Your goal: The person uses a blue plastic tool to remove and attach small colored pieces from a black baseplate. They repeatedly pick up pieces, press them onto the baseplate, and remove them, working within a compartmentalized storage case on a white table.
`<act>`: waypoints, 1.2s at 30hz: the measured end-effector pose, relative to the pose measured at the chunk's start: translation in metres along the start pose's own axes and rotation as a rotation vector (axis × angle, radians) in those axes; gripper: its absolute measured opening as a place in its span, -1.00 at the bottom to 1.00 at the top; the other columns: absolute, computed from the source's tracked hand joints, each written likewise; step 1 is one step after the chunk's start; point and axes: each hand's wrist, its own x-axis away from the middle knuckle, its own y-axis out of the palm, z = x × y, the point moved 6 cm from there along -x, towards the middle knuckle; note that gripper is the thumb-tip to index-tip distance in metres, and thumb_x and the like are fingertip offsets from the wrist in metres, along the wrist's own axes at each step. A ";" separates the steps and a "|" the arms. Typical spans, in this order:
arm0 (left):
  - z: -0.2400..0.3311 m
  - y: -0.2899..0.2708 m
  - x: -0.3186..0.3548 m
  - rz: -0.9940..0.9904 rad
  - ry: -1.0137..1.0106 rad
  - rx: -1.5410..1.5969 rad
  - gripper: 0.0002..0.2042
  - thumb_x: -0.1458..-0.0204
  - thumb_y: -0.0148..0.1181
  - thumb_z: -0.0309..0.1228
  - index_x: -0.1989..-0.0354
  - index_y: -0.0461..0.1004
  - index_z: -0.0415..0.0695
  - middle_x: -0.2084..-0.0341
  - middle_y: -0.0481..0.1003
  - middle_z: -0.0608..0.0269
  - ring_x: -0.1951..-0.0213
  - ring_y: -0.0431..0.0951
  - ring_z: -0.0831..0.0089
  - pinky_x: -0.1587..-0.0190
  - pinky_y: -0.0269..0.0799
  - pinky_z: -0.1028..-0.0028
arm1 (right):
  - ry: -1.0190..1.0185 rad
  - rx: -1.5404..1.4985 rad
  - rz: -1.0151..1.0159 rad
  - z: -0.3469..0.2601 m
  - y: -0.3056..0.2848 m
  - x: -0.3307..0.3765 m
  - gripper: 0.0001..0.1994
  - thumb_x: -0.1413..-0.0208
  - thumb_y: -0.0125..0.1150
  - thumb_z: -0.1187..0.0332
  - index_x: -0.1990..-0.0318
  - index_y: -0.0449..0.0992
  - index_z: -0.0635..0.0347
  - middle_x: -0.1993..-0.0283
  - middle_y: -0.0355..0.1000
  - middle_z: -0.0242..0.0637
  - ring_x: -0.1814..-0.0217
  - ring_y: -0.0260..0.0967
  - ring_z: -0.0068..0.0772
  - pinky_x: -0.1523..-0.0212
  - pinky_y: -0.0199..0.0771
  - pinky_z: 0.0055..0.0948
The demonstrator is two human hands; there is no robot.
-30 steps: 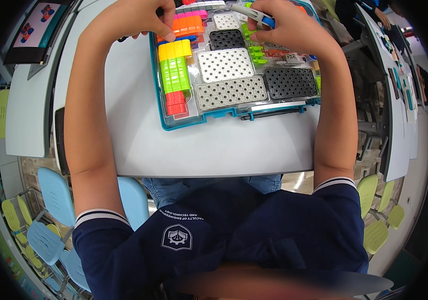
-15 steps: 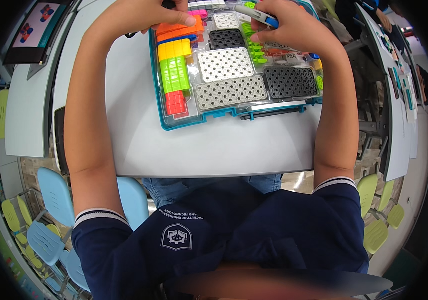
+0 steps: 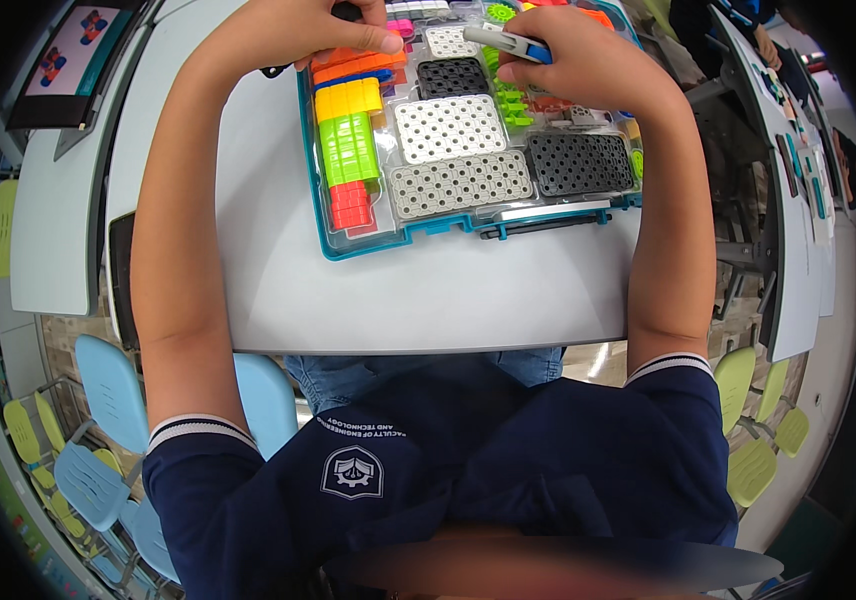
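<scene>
My left hand (image 3: pixel 333 35) is closed at the far left of an open parts case (image 3: pixel 333 245), its thumb and fingers bent over the orange pieces (image 3: pixel 348 64). A small dark piece (image 3: pixel 346 11) shows between its fingers, mostly hidden. Over the case's far right part, my right hand (image 3: pixel 573 55) is closed around a grey and blue hand tool (image 3: pixel 510 44), whose grey end points left. Green toothed pieces (image 3: pixel 514 105) lie just below that tool. White perforated plates (image 3: pixel 451 129) and black ones (image 3: pixel 581 164) fill the middle and near right.
Yellow (image 3: pixel 349 97), green (image 3: pixel 349 147) and red blocks (image 3: pixel 351 205) line the case's left side. The case lies on a white table (image 3: pixel 428 300). A screen (image 3: pixel 73 55) stands at the far left, blue chairs (image 3: pixel 113 390) at left. Other people (image 3: pixel 748 30) sit at the right table.
My left hand has shifted slightly right and down over the orange pieces. The tool in my right hand has moved slightly left and down.
</scene>
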 end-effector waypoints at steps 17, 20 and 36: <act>-0.003 0.004 -0.004 0.011 0.074 0.054 -0.81 -0.04 0.41 -0.30 0.40 0.65 -0.19 0.71 0.44 0.42 0.68 0.34 0.67 0.64 0.21 0.60 | 0.018 0.016 0.066 -0.007 -0.006 0.002 -0.81 -0.02 0.28 0.36 0.33 0.55 0.36 0.30 0.53 0.11 0.22 0.51 0.10 0.17 0.47 -0.11; -0.004 0.004 -0.003 -0.037 0.048 0.104 -0.82 -0.05 0.41 -0.31 0.39 0.65 -0.19 0.72 0.44 0.42 0.68 0.34 0.68 0.64 0.21 0.60 | 0.026 0.074 -0.010 -0.002 0.004 0.000 -0.78 -0.06 0.31 0.32 0.27 0.56 0.34 0.28 0.55 0.02 0.24 0.52 -0.04 0.20 0.47 -0.21; -0.005 0.031 -0.017 -0.023 0.302 0.413 -0.74 -0.39 -0.06 -0.29 0.03 0.54 -0.12 0.55 0.53 0.41 0.73 0.30 0.80 0.71 0.21 0.71 | 0.037 -0.086 0.234 0.002 -0.003 0.004 -0.60 -0.09 0.38 0.20 0.02 0.54 0.31 0.21 0.50 -0.01 0.14 0.48 0.01 0.09 0.46 -0.18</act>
